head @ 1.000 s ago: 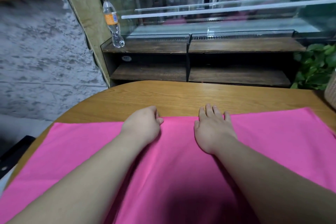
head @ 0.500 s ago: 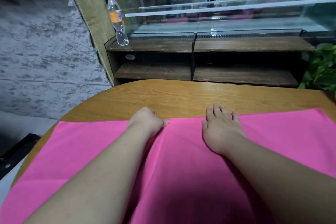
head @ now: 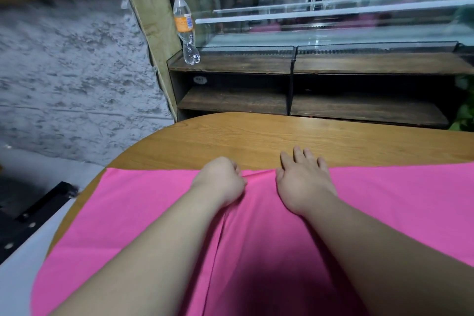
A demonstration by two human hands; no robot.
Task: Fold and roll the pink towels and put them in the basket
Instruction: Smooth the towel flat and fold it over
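A pink towel [head: 128,213] lies spread flat across the wooden table [head: 256,136], reaching from the left edge past the right side of the view. My left hand [head: 220,179] sits at the towel's far edge with its fingers curled, pinching a small raised ridge of cloth. My right hand [head: 302,182] lies flat beside it, fingers straight and reaching just over the far edge onto the bare wood. The basket is out of view.
Beyond the table stands a dark wooden shelf unit [head: 307,100] with a glass display above it. A plastic bottle [head: 186,28] with an orange label stands on its left end. Green plant leaves [head: 465,115] show at the right edge. A black frame [head: 38,213] sits low left.
The view has shifted left, so the basket at the right has left the frame. My left hand's fingers have curled tighter and raised a small ridge in the towel's far edge.
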